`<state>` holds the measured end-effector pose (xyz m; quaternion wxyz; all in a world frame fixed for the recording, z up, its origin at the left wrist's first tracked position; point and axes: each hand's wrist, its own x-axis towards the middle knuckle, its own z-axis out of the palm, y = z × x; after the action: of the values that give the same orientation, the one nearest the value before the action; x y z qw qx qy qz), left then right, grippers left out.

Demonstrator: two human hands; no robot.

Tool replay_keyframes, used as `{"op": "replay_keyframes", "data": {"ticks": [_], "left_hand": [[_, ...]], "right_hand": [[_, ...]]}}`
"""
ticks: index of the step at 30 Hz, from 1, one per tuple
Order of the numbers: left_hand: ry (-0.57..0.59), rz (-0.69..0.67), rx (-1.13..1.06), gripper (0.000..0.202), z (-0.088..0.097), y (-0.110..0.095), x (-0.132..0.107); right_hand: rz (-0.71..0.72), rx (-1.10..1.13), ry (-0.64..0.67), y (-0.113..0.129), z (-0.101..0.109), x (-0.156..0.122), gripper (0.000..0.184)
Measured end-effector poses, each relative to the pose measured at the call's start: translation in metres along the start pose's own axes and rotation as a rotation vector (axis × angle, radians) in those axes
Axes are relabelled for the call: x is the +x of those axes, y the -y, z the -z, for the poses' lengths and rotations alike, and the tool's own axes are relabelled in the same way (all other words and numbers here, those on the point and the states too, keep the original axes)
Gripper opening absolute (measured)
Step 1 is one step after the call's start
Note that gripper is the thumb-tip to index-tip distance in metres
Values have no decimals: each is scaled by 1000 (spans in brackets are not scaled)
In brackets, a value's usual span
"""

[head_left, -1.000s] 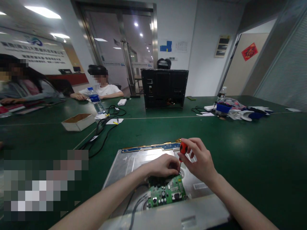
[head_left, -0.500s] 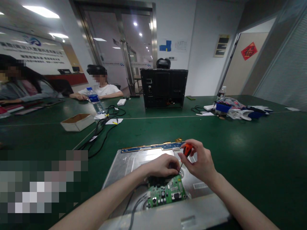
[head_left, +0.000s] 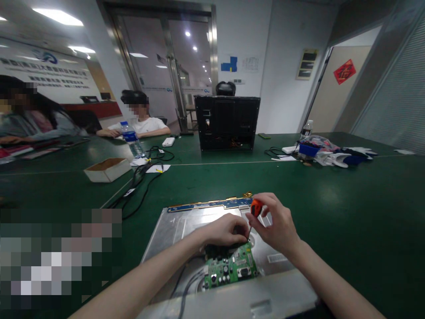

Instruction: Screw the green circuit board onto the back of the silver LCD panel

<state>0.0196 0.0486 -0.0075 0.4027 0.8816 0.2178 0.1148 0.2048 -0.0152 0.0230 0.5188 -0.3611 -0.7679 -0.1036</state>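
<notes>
A silver metal panel point(head_left: 172, 230) lies face down in front of me, with a green circuit board point(head_left: 230, 268) on its back and a narrow blue board strip point(head_left: 206, 204) along its far edge. My right hand point(head_left: 277, 226) is closed round a small orange-handled screwdriver point(head_left: 255, 207), whose tip points down at the top corner of the green board. My left hand point(head_left: 226, 231) rests on the upper edge of that board, fingers curled and pinched beside the screwdriver tip; what they hold is hidden.
Green table point(head_left: 348, 208). Black computer case point(head_left: 227, 123) at the far middle. Open cardboard box point(head_left: 106, 169), water bottle point(head_left: 132, 139) and black cables point(head_left: 141, 177) to the left. Gloves and a blue container point(head_left: 327, 153) at the far right. Two other people sit at the far left.
The screwdriver handle has rocked slightly right and back in my right hand's fingers. My left hand has stayed on the board.
</notes>
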Motion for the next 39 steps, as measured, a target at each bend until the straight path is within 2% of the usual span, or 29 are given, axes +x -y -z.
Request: {"op": "replay_keyframes", "data": {"ticks": [8,15,19,26,35,39], "left_hand": [[2,-4,2,4,-1,4,1],[5,-7,4,5,-1,5,1],[1,-9,8,1,0,3,0],[9,-10,-2,6,-1,4,0],[-7,-2,-6,2,-2,3,0],[-12,3,-11,2,-2,3,0]], "right_hand": [[46,-8,11,4,1,3,51],[28,30,16,1,0,1,44],[9,-30,19,0,2,2,41],[5,-6,14,4,1,1,47],[-24,-2,14,-1,0,0,39],[-29,-20,38,0,0,1,42]]}}
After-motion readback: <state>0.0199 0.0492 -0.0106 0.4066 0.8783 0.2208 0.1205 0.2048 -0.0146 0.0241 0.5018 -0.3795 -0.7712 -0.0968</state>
